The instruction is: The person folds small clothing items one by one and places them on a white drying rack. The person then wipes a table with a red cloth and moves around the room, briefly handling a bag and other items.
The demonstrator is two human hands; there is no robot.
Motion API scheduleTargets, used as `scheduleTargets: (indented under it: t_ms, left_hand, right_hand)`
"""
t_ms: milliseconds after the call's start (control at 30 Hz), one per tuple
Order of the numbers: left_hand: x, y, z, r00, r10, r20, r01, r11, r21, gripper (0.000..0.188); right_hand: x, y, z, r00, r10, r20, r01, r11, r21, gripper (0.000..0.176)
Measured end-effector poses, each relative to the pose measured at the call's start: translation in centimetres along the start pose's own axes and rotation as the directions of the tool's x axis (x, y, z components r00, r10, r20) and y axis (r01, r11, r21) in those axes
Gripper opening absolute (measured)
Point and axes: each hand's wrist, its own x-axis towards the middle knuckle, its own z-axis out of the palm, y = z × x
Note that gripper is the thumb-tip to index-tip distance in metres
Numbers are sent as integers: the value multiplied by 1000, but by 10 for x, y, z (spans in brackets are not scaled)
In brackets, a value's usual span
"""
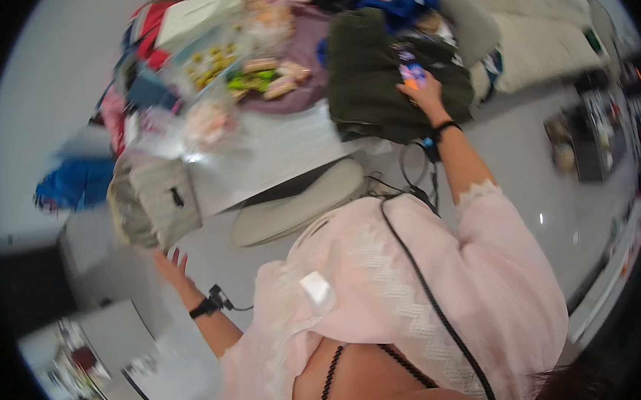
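My right hand [428, 93] is closed on a smartphone [410, 66] with a lit screen, over a dark olive folded cloth or garment [362, 80]. At the left, my left hand [176, 270] has its fingers apart and holds nothing. Just beyond its fingertips is a beige fabric bag or folded cloth [171, 202] with a small dark mark, at the end of a white table [272, 147]. Bags of food, a clear box of small yellowish-green round items [212, 65] and green-and-pink packets [270, 80] lie farther back on the table. The picture is somewhat blurred.
A beige cushioned seat [304, 201] stands between my body and the table. Cables [415, 165] hang near the table's right end. A beige sofa [538, 45] is at the upper right. Blue fabric [77, 183] lies at the far left, and a dark box [598, 141] stands on the right.
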Motion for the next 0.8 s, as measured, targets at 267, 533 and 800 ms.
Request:
scheduleTargets:
  t_ms: [267,533,800]
  left_hand:
    - [-60,-42,-14,998,52,24,-49,993,-103,60]
    - [-134,-104,-44,990,-107,-91,86,974,-209,64]
    - [-230,-208,-68,901,-349,-258,307,933,-189,64]
  right_hand:
    - [-16,43,-39,989,97,116,-103,993,49,93]
    - [-7,58,-62,967,169,188,-193,974,117,96]
    - [-2,71,-70,974,143,173,-168,976,139,88]
